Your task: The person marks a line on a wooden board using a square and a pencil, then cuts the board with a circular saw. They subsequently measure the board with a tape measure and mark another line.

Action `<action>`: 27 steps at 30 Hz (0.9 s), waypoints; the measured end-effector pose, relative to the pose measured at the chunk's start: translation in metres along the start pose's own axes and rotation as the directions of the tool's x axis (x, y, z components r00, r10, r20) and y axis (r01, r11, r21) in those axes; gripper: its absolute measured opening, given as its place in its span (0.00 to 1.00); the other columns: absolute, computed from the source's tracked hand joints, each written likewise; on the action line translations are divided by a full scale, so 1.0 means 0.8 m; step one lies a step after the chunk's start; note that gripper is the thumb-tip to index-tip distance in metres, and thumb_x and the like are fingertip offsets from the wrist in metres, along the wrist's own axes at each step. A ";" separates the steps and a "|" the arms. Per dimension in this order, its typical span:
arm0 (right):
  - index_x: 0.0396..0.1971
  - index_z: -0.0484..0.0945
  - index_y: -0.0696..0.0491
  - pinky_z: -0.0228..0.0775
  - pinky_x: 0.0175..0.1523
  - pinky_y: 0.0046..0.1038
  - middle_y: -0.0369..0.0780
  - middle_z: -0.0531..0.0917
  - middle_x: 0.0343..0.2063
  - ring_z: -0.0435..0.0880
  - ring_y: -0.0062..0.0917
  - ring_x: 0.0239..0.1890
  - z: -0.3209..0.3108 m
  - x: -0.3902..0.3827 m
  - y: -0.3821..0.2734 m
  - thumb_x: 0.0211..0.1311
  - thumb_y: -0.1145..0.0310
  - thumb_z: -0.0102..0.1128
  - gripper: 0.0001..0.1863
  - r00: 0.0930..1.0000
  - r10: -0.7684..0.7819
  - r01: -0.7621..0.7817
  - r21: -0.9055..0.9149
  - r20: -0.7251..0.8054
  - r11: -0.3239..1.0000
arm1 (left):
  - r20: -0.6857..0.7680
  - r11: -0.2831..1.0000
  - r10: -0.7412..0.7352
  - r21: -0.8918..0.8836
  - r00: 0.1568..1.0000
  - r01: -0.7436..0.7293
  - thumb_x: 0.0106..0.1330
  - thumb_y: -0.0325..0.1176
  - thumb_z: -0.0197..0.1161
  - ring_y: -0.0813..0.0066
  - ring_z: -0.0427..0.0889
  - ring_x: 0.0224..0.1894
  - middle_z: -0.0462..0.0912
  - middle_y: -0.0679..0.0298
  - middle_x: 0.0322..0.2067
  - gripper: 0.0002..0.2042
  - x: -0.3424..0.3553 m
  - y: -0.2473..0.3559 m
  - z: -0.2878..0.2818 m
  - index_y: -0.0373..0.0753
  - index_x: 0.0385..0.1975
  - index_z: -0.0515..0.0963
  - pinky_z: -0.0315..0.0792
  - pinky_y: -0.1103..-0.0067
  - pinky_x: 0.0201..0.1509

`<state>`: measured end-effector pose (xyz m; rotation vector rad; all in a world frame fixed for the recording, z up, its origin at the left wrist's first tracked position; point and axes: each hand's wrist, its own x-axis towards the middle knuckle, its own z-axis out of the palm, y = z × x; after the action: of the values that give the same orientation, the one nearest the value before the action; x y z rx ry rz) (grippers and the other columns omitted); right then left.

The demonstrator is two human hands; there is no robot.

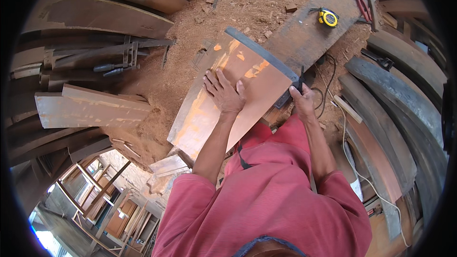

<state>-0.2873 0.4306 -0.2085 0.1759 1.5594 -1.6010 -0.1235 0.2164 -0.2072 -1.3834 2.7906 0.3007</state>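
Observation:
My left hand [224,91] lies flat on a broad wooden board [262,99], fingers spread and holding nothing. The board is reddish-brown with pale orange patches, and a dark grey band runs along its far edge. At the board's right corner, my right hand [304,100] is closed around a thin black tool [301,79] with a narrow upright tip; its exact kind is unclear. Just under that corner sits a dark boxy object [284,99], partly covered by the board and the hand.
A long plank [300,35] bears a yellow tape measure [328,17] and red-handled pliers [358,1]. Curved timber pieces [381,128] are stacked to the right. Boards [90,109] and metal clamps [116,66] lie left. Sawdust [190,33] covers the ground; a pale cord [350,162] trails at right.

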 end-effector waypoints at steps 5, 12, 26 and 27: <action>0.52 0.80 0.63 0.71 0.57 0.23 0.36 0.85 0.46 0.81 0.18 0.46 0.006 -0.004 -0.009 0.69 0.74 0.62 0.14 1.000 -0.014 0.014 0.024 0.002 1.000 | 0.008 1.000 -0.006 0.008 1.000 0.006 0.68 0.51 0.54 0.25 0.41 0.75 0.44 0.32 0.74 0.42 -0.001 -0.002 0.002 0.28 0.74 0.49 0.35 0.41 0.76; 0.53 0.79 0.62 0.71 0.58 0.23 0.36 0.85 0.47 0.81 0.18 0.48 0.002 -0.002 -0.009 0.69 0.75 0.62 0.15 0.998 0.048 -0.049 0.057 0.027 0.997 | 0.002 1.000 0.005 0.000 1.000 -0.005 0.68 0.51 0.54 0.26 0.39 0.76 0.43 0.31 0.74 0.43 0.000 0.001 -0.002 0.28 0.74 0.48 0.33 0.42 0.77; 0.54 0.79 0.61 0.71 0.56 0.22 0.36 0.85 0.47 0.81 0.17 0.46 0.006 -0.005 -0.020 0.69 0.74 0.61 0.16 0.997 0.062 -0.063 0.020 0.037 0.998 | 0.027 1.000 -0.017 -0.014 1.000 0.017 0.67 0.50 0.56 0.26 0.39 0.76 0.43 0.31 0.74 0.43 -0.001 0.001 -0.002 0.28 0.74 0.48 0.34 0.43 0.77; 0.53 0.79 0.61 0.72 0.55 0.21 0.36 0.85 0.46 0.81 0.17 0.45 0.006 -0.005 -0.020 0.68 0.74 0.62 0.15 0.997 0.066 -0.068 0.040 0.031 0.997 | 0.043 1.000 -0.026 -0.012 0.999 0.026 0.67 0.50 0.56 0.27 0.39 0.76 0.43 0.32 0.75 0.43 -0.001 0.002 -0.003 0.29 0.75 0.48 0.35 0.43 0.77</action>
<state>-0.2929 0.4260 -0.1933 0.2234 1.4837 -1.5770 -0.1240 0.2174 -0.2048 -1.3974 2.7387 0.3440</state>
